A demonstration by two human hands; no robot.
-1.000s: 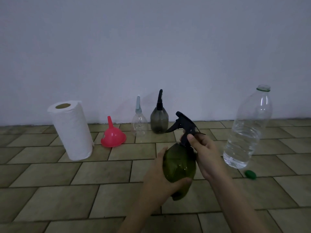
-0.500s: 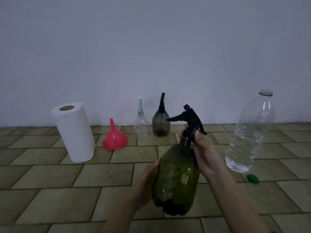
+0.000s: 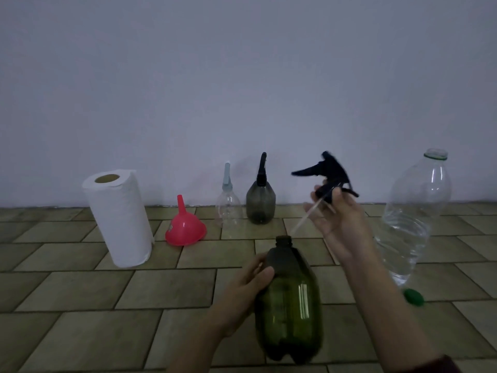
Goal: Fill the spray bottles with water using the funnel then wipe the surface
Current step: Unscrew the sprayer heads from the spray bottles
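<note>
Head view: left hand (image 3: 242, 294) wraps the green spray bottle (image 3: 289, 308), neck open, near centre above the tiled floor (image 3: 80, 292). Right hand (image 3: 338, 224) pinches the black trigger head (image 3: 326, 170), lifted clear, dip tube (image 3: 309, 214) slanting toward the neck. Pink funnel (image 3: 185, 227) far left, mouth down.

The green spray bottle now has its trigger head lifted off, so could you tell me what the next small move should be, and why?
Probably set the black trigger head down on the tiles, since the right hand grips it with its dip tube just clear of the open neck. The left hand holds the green bottle, so the right must be free to fetch the pink funnel.
</note>
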